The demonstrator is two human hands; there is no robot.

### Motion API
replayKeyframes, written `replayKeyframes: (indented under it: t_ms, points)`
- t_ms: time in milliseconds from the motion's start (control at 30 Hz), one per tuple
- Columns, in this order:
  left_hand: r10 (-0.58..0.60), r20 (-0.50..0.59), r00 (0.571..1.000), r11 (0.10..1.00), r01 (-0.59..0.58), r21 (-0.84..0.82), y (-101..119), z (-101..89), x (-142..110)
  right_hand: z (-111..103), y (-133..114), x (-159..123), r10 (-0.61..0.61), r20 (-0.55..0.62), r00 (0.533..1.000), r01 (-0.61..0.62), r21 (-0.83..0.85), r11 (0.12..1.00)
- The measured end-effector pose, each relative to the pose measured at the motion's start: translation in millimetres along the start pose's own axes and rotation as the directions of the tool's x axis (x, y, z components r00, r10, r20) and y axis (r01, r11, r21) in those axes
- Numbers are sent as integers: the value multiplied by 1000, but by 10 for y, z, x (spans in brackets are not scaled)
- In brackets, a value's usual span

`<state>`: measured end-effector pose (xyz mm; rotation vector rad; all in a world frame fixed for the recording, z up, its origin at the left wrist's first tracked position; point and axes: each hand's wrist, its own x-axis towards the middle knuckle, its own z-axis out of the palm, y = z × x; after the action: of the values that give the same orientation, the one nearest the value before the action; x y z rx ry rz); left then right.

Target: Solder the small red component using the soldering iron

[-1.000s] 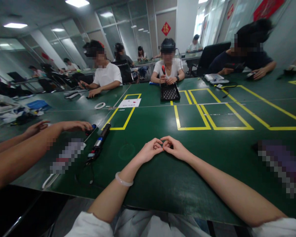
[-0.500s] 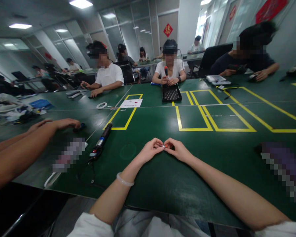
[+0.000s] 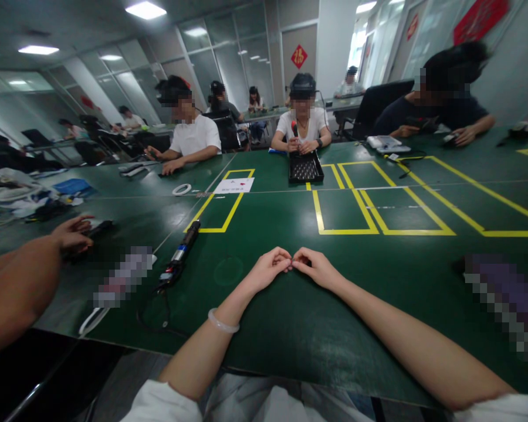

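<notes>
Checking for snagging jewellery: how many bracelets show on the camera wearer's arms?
1: a pale bracelet around the left forearm; none shows on the right forearm. Sleeves may hide more.

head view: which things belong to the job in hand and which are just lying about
In hand:
- left hand
- right hand
- tiny item between their fingertips, too small to identify

Apparently lying about:
- dark rod-shaped tool
- white sheet
- white ring

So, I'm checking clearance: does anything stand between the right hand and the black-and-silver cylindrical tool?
Yes, the left hand is between the right hand and the black-and-silver cylindrical tool. Past the left hand, nothing visible stands in the way.
</notes>
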<state>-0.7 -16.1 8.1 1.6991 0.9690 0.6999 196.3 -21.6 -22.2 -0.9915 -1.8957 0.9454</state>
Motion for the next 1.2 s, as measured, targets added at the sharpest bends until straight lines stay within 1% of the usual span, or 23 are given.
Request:
replayKeyframes:
  t_ms: [100,167,300,400,533,633,800,867,967,1100,1200]
  points:
    - [26,-22,999,996,-24,86,16,18,-25,-9,1,3,31,-5,999,-31,-1,1000]
    - [34,-14,999,993,-32,117,16,21,-35,-10,1,0,30,6,1000,-30,19,999]
    - [17,10,1000,996,-18,85,-21,11,-28,-1,-5,-5,3,39,999,-8,103,995]
    - [15,17,1000,997,-16,76,-47,6,-20,0,-12,-2,26,45,999,-31,114,993]
    - [64,-18,998,981,-60,185,-14,12,-38,-11,-6,3,76,40,996,-80,124,989]
    - [91,-33,995,967,-81,240,32,16,-54,-14,4,3,72,50,996,-77,126,989]
    - [67,-34,997,965,-56,256,61,3,-61,-15,-4,2,27,61,998,-36,141,989]
    - [74,-30,997,963,-64,261,59,0,-60,-19,1,6,40,54,998,-47,131,990]
    - [114,-41,993,962,-100,254,55,7,-55,-22,36,17,71,51,996,-78,139,987]
    - [157,-47,986,956,-140,258,56,26,-48,-19,96,29,95,59,994,-105,208,973]
    - [168,-44,985,953,-151,261,49,32,-44,-19,113,33,100,52,994,-110,239,965]
